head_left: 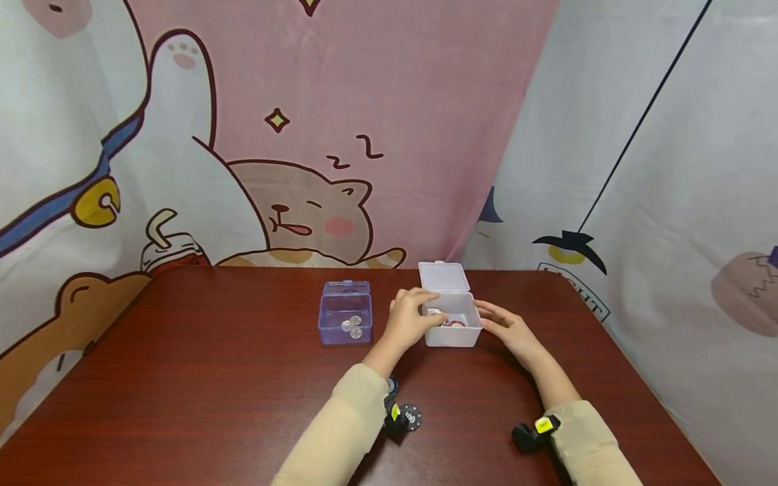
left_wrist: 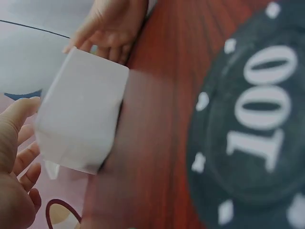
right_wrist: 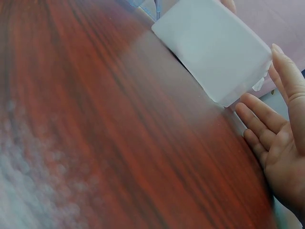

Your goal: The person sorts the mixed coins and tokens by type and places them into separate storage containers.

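Head: white box (head_left: 452, 338), lid (head_left: 444, 277) up, on the dark red-brown table (head_left: 182, 378), right of center toward the far edge. Red-and-white pieces (head_left: 454, 324) inside, partly hidden, count unclear. Left hand (head_left: 408, 317) at the box's left side, thumb over the opening, fingers apart, no grip visible. Right hand (head_left: 508, 331) at the right wall, fingers loose, not gripping. Translucent blue-violet box (head_left: 331, 337) just left of the white one, lid raised, 3 clear discs (head_left: 355, 322) in it. Near the left sleeve (head_left: 352, 418): 1 black chip (head_left: 412, 418) printed 100, plus 1 blue-edged chip (head_left: 393, 386), partly covered. Cartoon cloth (head_left: 425, 101) behind.

Left wrist: white box's outer wall, a hand on each side. Left fingers loosely bent, gap between them and thumb. Black chip lies flat, large in the foreground, cut off by the frame.

Right wrist: right thumb tip at the box's upper edge, other fingers relaxed beside the wall, palm visible. Part of blue-violet box at top, blurred.
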Demonstrator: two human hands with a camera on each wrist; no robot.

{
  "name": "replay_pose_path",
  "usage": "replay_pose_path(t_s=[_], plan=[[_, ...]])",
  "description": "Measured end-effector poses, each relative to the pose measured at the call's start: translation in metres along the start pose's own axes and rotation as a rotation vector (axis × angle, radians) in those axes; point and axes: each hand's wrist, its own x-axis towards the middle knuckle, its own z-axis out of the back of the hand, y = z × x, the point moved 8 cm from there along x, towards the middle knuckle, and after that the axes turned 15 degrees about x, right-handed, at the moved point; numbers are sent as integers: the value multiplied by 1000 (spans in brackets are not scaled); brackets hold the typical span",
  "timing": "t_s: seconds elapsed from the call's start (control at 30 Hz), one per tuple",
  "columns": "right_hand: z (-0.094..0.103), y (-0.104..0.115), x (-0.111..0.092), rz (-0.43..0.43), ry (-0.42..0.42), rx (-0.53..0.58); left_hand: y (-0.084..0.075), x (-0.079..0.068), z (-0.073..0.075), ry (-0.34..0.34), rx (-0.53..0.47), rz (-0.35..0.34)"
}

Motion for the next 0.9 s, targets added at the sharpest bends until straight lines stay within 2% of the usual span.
replay_pose_path(t_s=[0.2,0.47,0.67,0.9], plan=[[1,1,0,-8,-9,-8,-5,-5,19,-6,-109,-23],[0,1,0,-11,-9,6,-10,-18,41,-12,-172,-56],[0,1,0,-15,-13,-5,-8,-30,52,8,-223,-74],[-1,2,0,12,-7,-6,-4,-40,66,4,-236,-120]])
